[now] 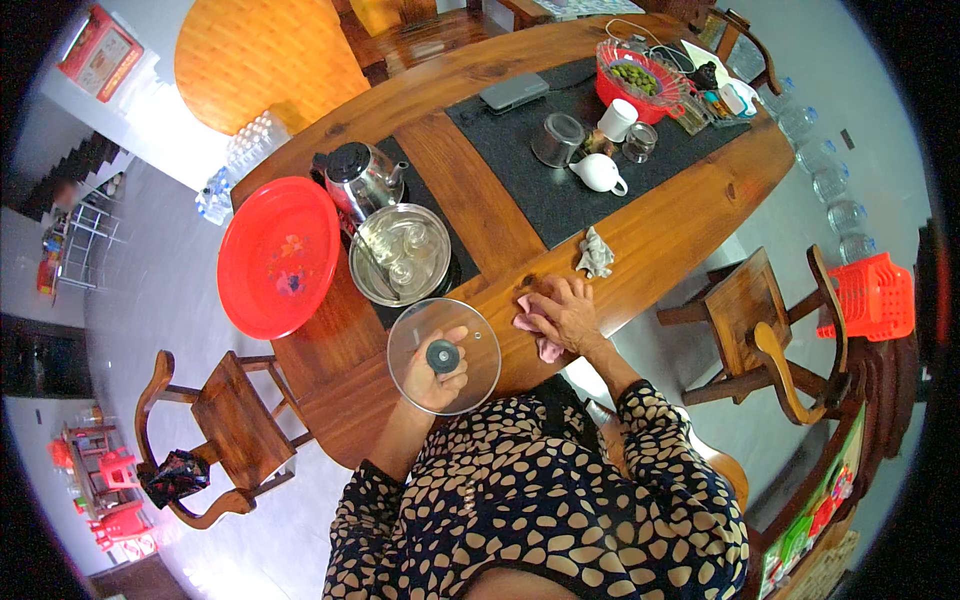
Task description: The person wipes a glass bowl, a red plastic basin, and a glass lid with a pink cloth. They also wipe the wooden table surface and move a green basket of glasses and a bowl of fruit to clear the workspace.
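Note:
A round glass lid (480, 367) with a dark knob is held up in front of me, over the near edge of the table. Through the clear glass my left hand (426, 381) shows, its fingers wrapped around the knob side. My right hand (568, 313) presses on a crumpled pink cloth (550, 350) on the wooden tabletop. Just beyond it lies a crumpled grey cloth (595, 253). Past the lid stands a round metal pot (442, 281) holding several small glass cups (401, 270) and tongs that lean on the rim.
A large red plastic basin (259, 262) and a steel kettle (346, 191) stand at the left. Farther right are a white teapot (598, 173), a glass jar (557, 140), a white cup (618, 120) and a red basket (602, 81) of green fruit. Wooden chairs (244, 420) flank the table (652, 217).

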A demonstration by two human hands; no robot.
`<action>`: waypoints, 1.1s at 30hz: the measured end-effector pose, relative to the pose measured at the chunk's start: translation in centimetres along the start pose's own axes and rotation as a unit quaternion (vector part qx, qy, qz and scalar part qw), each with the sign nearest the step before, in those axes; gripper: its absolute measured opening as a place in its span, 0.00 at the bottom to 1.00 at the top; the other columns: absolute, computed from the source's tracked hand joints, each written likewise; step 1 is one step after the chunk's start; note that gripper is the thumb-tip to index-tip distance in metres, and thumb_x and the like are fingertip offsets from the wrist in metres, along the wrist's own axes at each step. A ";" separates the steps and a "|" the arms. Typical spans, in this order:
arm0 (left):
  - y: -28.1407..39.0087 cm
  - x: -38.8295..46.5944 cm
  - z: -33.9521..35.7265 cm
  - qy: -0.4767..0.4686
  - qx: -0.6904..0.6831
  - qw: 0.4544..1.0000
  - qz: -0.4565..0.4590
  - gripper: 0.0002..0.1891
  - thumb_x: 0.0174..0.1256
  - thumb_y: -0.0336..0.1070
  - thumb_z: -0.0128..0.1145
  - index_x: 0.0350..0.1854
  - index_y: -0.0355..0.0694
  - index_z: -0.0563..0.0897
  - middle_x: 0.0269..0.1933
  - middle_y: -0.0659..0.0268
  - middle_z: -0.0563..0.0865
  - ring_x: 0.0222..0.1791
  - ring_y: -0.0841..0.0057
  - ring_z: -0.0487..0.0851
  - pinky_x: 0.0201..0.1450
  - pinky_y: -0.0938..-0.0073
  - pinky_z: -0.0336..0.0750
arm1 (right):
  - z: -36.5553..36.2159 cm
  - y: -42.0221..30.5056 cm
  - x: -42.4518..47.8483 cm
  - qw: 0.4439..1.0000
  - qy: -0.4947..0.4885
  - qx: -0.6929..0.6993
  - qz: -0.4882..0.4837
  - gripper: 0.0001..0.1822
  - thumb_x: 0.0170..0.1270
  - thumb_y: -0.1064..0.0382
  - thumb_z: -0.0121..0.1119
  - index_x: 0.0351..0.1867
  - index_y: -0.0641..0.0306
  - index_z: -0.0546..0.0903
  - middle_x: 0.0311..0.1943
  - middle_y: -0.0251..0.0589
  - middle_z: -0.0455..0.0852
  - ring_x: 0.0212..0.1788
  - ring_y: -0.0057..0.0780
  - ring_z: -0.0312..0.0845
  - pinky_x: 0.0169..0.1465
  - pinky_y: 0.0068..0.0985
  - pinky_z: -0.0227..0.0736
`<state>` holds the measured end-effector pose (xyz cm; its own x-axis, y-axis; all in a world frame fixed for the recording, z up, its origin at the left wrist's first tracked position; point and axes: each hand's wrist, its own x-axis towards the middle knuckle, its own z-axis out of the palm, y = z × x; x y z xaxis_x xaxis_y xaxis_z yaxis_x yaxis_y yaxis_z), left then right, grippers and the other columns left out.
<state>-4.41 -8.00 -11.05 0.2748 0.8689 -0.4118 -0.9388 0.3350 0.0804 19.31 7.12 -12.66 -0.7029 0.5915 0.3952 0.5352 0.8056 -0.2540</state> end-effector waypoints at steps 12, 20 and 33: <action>-3.4 5.0 4.3 0.022 -0.023 0.999 0.024 0.20 0.73 0.48 0.41 0.53 0.40 0.77 0.21 0.71 0.69 0.16 0.82 0.63 0.17 0.81 0.56 | 1.8 13.1 0.7 0.924 0.049 0.182 0.332 0.17 0.58 0.55 0.62 0.44 0.64 0.80 0.36 0.50 0.78 0.38 0.45 0.75 0.43 0.38 0.71; -3.4 4.6 5.1 -0.013 -0.015 0.998 0.052 0.20 0.74 0.48 0.39 0.53 0.39 0.77 0.20 0.72 0.69 0.16 0.83 0.63 0.17 0.81 0.58 | -3.4 12.1 5.3 0.683 0.019 0.641 0.350 0.15 0.66 0.63 0.54 0.50 0.68 0.80 0.41 0.37 0.84 0.39 0.25 0.80 0.44 0.23 0.74; -2.1 2.9 9.6 -0.026 0.017 0.993 0.116 0.19 0.74 0.47 0.39 0.52 0.39 0.77 0.20 0.73 0.67 0.16 0.84 0.62 0.18 0.82 0.58 | -9.6 1.1 8.3 0.592 0.058 0.775 0.214 0.18 0.64 0.68 0.57 0.54 0.69 0.75 0.48 0.42 0.82 0.48 0.29 0.80 0.53 0.27 0.76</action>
<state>0.38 -2.68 -3.74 0.0639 0.9414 -0.3312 -0.9705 0.1359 0.1992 18.52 12.55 -1.22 -0.5733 0.8185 0.0371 -0.4836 -0.3015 -0.8217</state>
